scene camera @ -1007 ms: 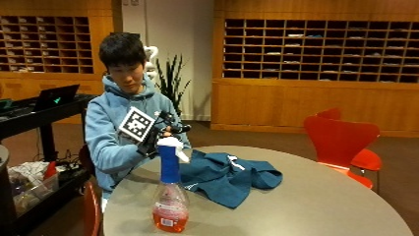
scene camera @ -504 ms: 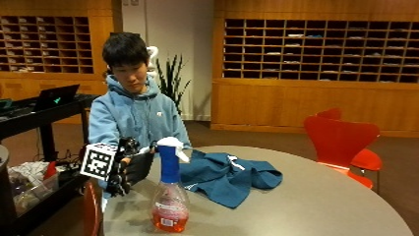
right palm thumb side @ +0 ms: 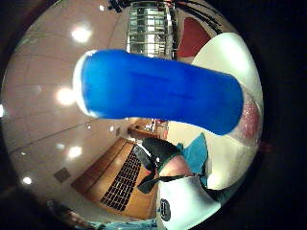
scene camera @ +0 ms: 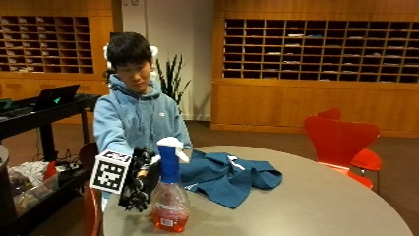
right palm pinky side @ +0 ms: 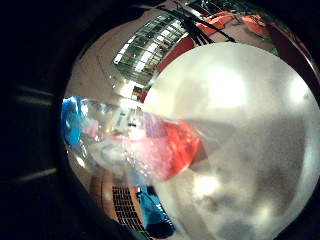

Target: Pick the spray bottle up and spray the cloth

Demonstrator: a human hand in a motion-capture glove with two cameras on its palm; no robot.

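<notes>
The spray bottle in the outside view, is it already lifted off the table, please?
No, the spray bottle stands upright on the table, with the gloved right hand beside it.

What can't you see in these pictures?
- Outside view: whether the gloved right hand touches the spray bottle; the bottle and marker card hide its fingers.
- Thumb-side palm view: the bottle's blue neck blocks most of the blue cloth.
- The bottle's label: too small to read.

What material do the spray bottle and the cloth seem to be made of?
Spray bottle: probably clear glossy plastic, since the reddish liquid shows through; blue neck and white trigger look like opaque plastic. Cloth: soft matte teal fabric, lying in folds.
</notes>
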